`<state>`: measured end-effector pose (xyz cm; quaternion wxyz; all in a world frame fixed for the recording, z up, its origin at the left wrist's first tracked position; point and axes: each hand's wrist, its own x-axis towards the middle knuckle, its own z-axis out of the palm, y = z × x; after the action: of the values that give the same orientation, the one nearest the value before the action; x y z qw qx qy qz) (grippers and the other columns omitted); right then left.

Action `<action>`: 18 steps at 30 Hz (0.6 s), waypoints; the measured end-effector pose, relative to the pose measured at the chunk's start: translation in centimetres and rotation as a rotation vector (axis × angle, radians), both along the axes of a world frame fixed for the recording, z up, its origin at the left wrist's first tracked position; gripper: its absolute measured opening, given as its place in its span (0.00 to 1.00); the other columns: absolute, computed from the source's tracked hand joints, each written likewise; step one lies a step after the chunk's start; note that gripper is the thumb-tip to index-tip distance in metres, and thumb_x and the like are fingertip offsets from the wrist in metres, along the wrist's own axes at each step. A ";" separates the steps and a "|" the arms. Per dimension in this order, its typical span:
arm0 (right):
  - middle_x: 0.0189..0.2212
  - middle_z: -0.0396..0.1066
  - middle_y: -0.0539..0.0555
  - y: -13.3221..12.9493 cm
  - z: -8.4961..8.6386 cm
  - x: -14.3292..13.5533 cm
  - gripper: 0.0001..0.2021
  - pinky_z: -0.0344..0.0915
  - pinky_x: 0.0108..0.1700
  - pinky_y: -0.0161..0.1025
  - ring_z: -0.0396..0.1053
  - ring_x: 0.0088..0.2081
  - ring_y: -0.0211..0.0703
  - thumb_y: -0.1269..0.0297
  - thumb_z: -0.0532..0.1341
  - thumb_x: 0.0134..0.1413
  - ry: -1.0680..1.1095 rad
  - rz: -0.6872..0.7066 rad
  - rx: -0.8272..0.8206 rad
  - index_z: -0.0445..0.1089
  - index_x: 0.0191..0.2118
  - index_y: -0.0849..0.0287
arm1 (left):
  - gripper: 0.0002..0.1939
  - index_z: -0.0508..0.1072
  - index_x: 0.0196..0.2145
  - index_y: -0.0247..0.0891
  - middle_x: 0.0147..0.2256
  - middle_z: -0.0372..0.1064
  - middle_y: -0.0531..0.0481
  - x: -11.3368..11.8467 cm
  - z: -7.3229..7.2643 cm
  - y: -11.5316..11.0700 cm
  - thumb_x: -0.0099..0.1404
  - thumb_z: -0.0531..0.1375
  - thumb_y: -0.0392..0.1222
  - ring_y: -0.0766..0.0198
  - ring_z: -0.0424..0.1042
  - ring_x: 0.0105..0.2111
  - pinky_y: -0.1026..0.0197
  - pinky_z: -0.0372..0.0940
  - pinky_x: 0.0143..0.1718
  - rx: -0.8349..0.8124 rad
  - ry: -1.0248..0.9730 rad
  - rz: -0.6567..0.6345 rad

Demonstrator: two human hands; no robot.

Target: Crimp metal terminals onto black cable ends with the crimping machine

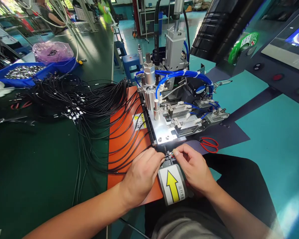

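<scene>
While the left hand rests on the orange mat, its fingers pinch a thin wire end. The right hand pinches the same wire end at the machine's front edge.

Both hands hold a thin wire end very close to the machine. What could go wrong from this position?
1. The left hand and right hand pinch the wire end right under the metal fixture; fingers could get caught if it moves.
2. The black cable bundle lies loose across the orange mat and may snag.
</scene>
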<state>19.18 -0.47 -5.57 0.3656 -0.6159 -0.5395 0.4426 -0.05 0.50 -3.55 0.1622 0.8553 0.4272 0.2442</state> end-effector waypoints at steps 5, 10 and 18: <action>0.30 0.68 0.49 0.0 0.1 0.0 0.13 0.62 0.35 0.34 0.65 0.32 0.37 0.55 0.57 0.65 -0.009 0.002 0.020 0.69 0.33 0.58 | 0.09 0.73 0.39 0.36 0.32 0.64 0.49 0.0 -0.1 0.0 0.72 0.53 0.36 0.63 0.65 0.32 0.60 0.60 0.34 0.012 -0.001 0.006; 0.30 0.68 0.50 0.0 0.1 0.0 0.13 0.62 0.35 0.35 0.65 0.32 0.38 0.56 0.57 0.65 -0.027 0.007 0.026 0.69 0.33 0.58 | 0.09 0.73 0.39 0.36 0.31 0.64 0.48 0.1 -0.1 0.1 0.72 0.53 0.36 0.63 0.64 0.32 0.60 0.60 0.34 0.014 0.007 0.000; 0.29 0.68 0.50 0.1 0.1 -0.1 0.13 0.61 0.34 0.35 0.65 0.31 0.38 0.55 0.57 0.64 -0.039 -0.010 0.011 0.69 0.33 0.58 | 0.08 0.73 0.40 0.36 0.31 0.64 0.49 -0.1 -0.4 -0.1 0.70 0.54 0.33 0.62 0.63 0.31 0.59 0.59 0.33 0.044 0.062 -0.001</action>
<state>19.11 -0.41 -5.46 0.3606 -0.6250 -0.5462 0.4255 -0.10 0.43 -3.96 0.1304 0.8661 0.4260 0.2269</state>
